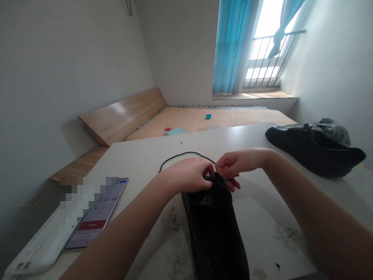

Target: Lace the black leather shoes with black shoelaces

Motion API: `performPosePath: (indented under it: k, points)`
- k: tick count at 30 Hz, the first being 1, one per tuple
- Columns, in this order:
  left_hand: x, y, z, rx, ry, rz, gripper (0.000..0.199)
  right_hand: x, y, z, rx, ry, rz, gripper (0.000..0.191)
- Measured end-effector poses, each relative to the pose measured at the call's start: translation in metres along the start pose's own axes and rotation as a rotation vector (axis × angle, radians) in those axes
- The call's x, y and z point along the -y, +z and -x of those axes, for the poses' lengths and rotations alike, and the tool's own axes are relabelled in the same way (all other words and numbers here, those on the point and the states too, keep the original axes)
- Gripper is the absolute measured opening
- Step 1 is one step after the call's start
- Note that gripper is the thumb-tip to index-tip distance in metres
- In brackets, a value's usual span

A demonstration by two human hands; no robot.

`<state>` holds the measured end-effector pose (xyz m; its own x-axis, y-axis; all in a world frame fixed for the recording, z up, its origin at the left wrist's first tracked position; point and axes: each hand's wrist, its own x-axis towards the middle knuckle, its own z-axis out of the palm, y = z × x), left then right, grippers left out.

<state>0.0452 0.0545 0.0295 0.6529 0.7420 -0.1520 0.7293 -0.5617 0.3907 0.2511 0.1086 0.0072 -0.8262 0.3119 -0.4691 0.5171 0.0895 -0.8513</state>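
Observation:
A black shoe (217, 233) lies on the white table in front of me, its near end running off the bottom of the view. My left hand (196, 175) is closed, thumb and fingers pinching the upper edge of the shoe's opening. Just to the right, my right hand (233, 165) pinches at the shoe's far part, thumb against index finger, other fingers curled beneath. A thin black shoelace (186, 153) arcs over the table behind my left hand and runs to the right fingertips. The exact spot of the pinch is partly hidden.
Another black shoe (314, 149) stands at the right, a crumpled clear plastic bag (335, 130) behind it. A phone (100, 214) and a white power strip-like object (43, 241) lie left. Dirt smudges mark the table (145, 155). Beyond is a bed (189, 116).

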Motion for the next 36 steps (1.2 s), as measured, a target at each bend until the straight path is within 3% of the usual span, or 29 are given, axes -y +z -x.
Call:
performPosePath:
  k: [11, 15, 21, 23, 26, 28, 29, 32, 36]
  points:
    - [-0.003, 0.003, -0.003, -0.091, 0.039, -0.025, 0.015, -0.01, -0.001, -0.011, 0.001, -0.007, 0.014, 0.022]
    - [-0.005, -0.004, 0.0, -0.136, -0.002, -0.004, 0.016, -0.008, -0.003, -0.006, -0.128, -0.058, 0.011, 0.027]
    - [-0.006, -0.032, 0.016, -0.344, -0.086, 0.083, 0.022, 0.011, 0.007, -0.001, -0.341, -0.348, -0.079, 0.034]
    - [-0.005, -0.041, 0.025, -0.294, -0.08, 0.095, 0.027, 0.018, 0.014, -0.004, -0.362, -0.444, -0.152, 0.037]
    - [0.005, -0.048, 0.034, -0.074, -0.184, -0.003, 0.034, 0.025, 0.024, -0.008, -0.378, -0.547, -0.297, 0.039]
    - [0.019, -0.045, 0.032, 0.033, -0.354, -0.162, 0.034, 0.028, 0.027, -0.008, -0.4, -0.596, -0.394, 0.035]
    - [0.027, -0.04, 0.028, 0.023, -0.392, -0.208, 0.03, 0.028, 0.027, -0.008, -0.417, -0.616, -0.436, 0.032]
    - [0.053, -0.019, 0.005, -0.042, -0.368, -0.26, 0.029, 0.029, 0.026, -0.007, -0.461, -0.647, -0.524, 0.025]
    - [0.072, 0.009, -0.024, -0.018, -0.328, -0.249, 0.033, 0.028, 0.027, -0.01, -0.478, -0.642, -0.561, 0.025]
